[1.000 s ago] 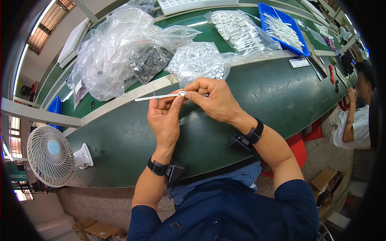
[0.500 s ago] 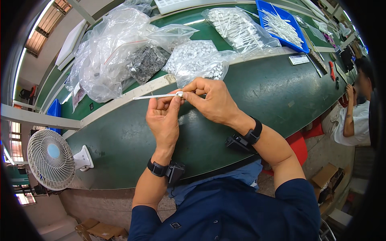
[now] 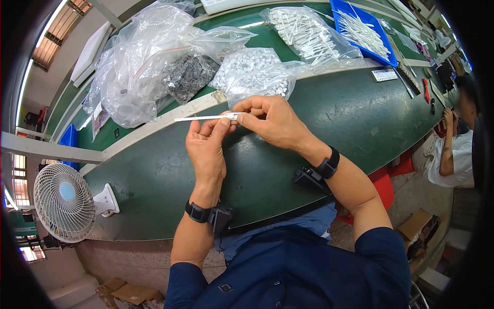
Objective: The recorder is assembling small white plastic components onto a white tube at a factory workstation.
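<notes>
Both hands hold a slim white plastic stick (image 3: 198, 119) level above the bench, its thin end pointing left. Its right end is broader and has a recessed slot or window. My left hand (image 3: 207, 149) pinches the stick between thumb and fingers near its middle. At the broad end, the thumb and forefinger of my right hand (image 3: 272, 121) close on it, hiding the tip. Just beyond my hands lies a clear bag of small white pieces (image 3: 249, 72). Beside it, to the left, is a clear bag of dark grey, shiny small parts (image 3: 190, 77).
A large heap of clear plastic bags (image 3: 139, 67) covers the far left. Similar white sticks fill a clear bag (image 3: 306, 36) and a blue tray (image 3: 393, 54) at the back right. A white fan (image 3: 67, 201) stands left; a co-worker (image 3: 458, 154) sits far right.
The stick has turned in my fingers, so its broad end now shows a slotted face. Both hands have shifted only slightly.
</notes>
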`<state>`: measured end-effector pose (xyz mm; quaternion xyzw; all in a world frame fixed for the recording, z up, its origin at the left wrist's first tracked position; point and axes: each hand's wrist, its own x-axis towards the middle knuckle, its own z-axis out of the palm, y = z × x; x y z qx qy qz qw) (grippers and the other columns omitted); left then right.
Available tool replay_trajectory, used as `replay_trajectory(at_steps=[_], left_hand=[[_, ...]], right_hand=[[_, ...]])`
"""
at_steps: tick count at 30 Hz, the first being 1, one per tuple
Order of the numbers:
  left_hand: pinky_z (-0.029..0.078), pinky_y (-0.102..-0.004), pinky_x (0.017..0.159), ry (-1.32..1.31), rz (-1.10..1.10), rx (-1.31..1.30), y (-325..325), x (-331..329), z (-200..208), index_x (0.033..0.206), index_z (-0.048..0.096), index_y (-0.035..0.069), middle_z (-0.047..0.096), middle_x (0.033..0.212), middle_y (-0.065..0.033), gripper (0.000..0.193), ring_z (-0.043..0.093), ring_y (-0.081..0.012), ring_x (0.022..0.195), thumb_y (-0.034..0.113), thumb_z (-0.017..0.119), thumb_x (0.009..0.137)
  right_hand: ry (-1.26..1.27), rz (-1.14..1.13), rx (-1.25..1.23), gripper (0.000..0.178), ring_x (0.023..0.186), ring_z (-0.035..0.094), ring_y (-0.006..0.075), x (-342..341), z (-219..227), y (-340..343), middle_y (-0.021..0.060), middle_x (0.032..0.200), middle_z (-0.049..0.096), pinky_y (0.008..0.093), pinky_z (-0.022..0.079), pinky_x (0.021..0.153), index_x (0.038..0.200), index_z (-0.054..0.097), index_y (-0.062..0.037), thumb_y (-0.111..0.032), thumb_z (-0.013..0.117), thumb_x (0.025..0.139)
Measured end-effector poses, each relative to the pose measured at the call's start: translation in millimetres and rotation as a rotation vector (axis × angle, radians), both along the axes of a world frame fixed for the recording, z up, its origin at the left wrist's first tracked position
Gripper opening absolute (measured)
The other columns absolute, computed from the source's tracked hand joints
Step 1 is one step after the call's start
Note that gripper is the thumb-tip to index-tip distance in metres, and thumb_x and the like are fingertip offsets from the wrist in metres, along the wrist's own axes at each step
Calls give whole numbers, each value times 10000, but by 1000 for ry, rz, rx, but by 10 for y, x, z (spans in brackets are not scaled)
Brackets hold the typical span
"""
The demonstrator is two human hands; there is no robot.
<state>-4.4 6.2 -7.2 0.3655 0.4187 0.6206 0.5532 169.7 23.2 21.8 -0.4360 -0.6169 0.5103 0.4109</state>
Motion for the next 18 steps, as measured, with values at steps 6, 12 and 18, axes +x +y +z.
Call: replay_trajectory(at_steps=[6, 12, 18], left_hand=[[586, -243, 725, -95, -27, -73, 4, -3, 2, 1261, 319, -165, 729, 948, -161, 570, 706, -160, 768, -4, 727, 897], [590, -249, 737, -52, -8, -45, -17, 19, -7, 1244, 318, -162, 721, 938, -163, 559, 707, -166, 773, 1, 727, 899], [596, -258, 744, -10, -7, -18, -31, 31, 1, 1188, 367, -137, 709, 943, -159, 478, 705, -166, 785, 12, 724, 907]], right_hand=[[-43, 12, -52, 230, 583, 459, -4, 11, 11, -4, -42, 700, 660, 195, 329, 510, 1053, 718, 35, -159, 684, 933], [27, 9, -175, 213, 616, 541, 13, 7, 29, 11, -12, 735, 698, 189, 389, 534, 1021, 722, 30, -155, 686, 920], [62, 33, -240, 218, 667, 614, 43, 29, -44, 40, 29, 794, 730, 192, 449, 576, 1018, 711, 39, -155, 688, 918]])
